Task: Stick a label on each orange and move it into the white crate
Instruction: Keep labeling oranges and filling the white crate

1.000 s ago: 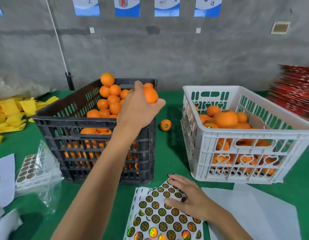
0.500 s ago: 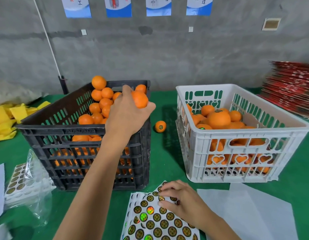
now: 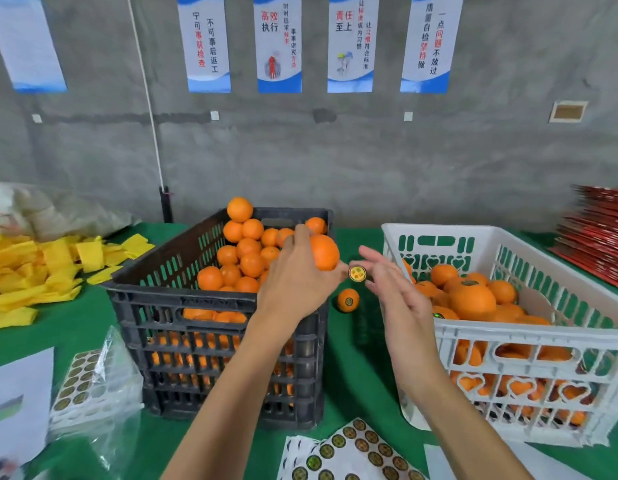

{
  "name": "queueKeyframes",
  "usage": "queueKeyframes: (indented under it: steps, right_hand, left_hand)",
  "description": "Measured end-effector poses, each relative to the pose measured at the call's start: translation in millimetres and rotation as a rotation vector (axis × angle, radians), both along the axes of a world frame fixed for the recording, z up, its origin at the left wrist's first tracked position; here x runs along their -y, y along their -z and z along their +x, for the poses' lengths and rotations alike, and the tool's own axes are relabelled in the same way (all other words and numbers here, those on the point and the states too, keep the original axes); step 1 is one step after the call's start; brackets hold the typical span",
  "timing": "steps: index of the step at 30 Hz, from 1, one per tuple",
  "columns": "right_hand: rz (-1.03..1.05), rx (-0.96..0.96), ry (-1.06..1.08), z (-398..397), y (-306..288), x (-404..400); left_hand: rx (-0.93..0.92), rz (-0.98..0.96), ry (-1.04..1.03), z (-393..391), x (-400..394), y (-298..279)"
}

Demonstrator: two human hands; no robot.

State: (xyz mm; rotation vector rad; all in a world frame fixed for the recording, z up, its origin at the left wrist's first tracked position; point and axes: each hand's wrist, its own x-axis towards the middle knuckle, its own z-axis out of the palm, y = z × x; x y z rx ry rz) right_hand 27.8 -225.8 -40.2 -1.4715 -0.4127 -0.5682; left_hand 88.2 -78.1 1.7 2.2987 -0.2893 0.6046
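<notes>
My left hand (image 3: 295, 278) grips an orange (image 3: 323, 252) above the right rim of the black crate (image 3: 217, 341), which is piled with oranges. My right hand (image 3: 392, 282) is raised just right of it, with a round gold label (image 3: 357, 273) stuck to a fingertip and facing the orange, a small gap between them. The other fingers are spread straight. The white crate (image 3: 529, 341) at the right holds several labelled oranges. A sheet of round labels (image 3: 352, 452) lies on the green table at the bottom centre.
One labelled orange (image 3: 348, 300) lies on the table between the two crates. Yellow foam pieces (image 3: 40, 271) are heaped at the left. A bagged stack of label sheets (image 3: 89, 386) and white paper sit at the lower left. Red flat stock (image 3: 598, 237) is stacked at the far right.
My right hand has left the label sheet and risen to the orange with a label on a fingertip. My left hand keeps holding the orange over the black crate's rim.
</notes>
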Motion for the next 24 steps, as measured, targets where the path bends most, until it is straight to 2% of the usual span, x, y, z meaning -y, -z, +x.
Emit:
queueKeyframes:
  steps: [4,10,13,14,16,19,24]
  right_hand:
    - [-0.1,-0.009,0.051,30,-31,-11]
    - [-0.438,0.014,0.262,44,-24,-10]
    - [-0.599,-0.044,0.337,46,-24,-8]
    - [-0.599,-0.037,0.353,46,-25,-7]
    - [-0.573,0.107,0.401,42,-25,-5]
    - [-0.677,0.257,0.479,39,-16,-7]
    - [-0.519,0.009,0.361,35,-10,-8]
  left_hand:
    - [-0.005,-0.029,0.022,-2,0,-2]
    - [0.006,-0.004,0.02,1,-1,3]
    - [0.018,0.002,0.018,1,0,5]
    - [0.02,0.003,0.014,1,1,5]
    - [0.037,0.004,0.014,1,1,5]
    - [0.083,0.016,0.049,1,0,7]
    - [0.19,0.026,0.171,5,-2,14]
